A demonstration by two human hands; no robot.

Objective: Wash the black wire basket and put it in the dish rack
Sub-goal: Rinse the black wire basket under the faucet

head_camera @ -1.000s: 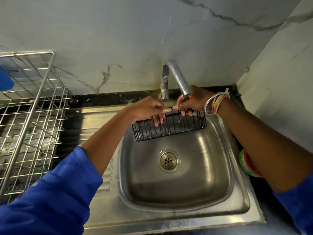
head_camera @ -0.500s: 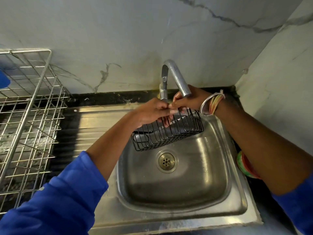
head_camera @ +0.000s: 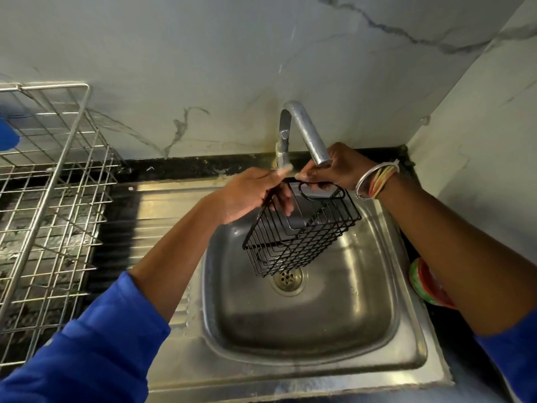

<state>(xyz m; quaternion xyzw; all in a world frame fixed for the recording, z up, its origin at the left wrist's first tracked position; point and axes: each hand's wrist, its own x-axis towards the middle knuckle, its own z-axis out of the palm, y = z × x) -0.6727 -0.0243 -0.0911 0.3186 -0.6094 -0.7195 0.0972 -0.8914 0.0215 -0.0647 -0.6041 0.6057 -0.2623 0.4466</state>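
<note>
From the head camera I see the black wire basket (head_camera: 302, 234) held in the air over the back half of the sink (head_camera: 290, 324). It is tilted steeply, with its low corner covering the top of the drain (head_camera: 287, 280) in my view. My left hand (head_camera: 247, 194) grips the basket's upper left rim, fingers curled round the wire, the fingertips partly hidden behind the mesh. My right hand (head_camera: 338, 170) holds the top edge by the wire loop, fingers bent round it; I cannot make out exactly which wire they close on. The tap (head_camera: 306, 129) rises at the sink's back edge and its spout ends behind the right hand, so I cannot tell whether water is running. Bangles (head_camera: 374, 178) sit on the right wrist. The dish rack (head_camera: 55, 196) stands on the counter left of the sink's draining board, well apart from the basket, and the frame's left edge cuts it off. A blue object (head_camera: 7, 135) shows at the rack's far left, mostly out of frame and too little to identify. By the sink's right edge a red and green rounded thing (head_camera: 427, 282) lies half hidden under the right forearm. The blue sleeves (head_camera: 87, 353) are cropped at the bottom corners.
</note>
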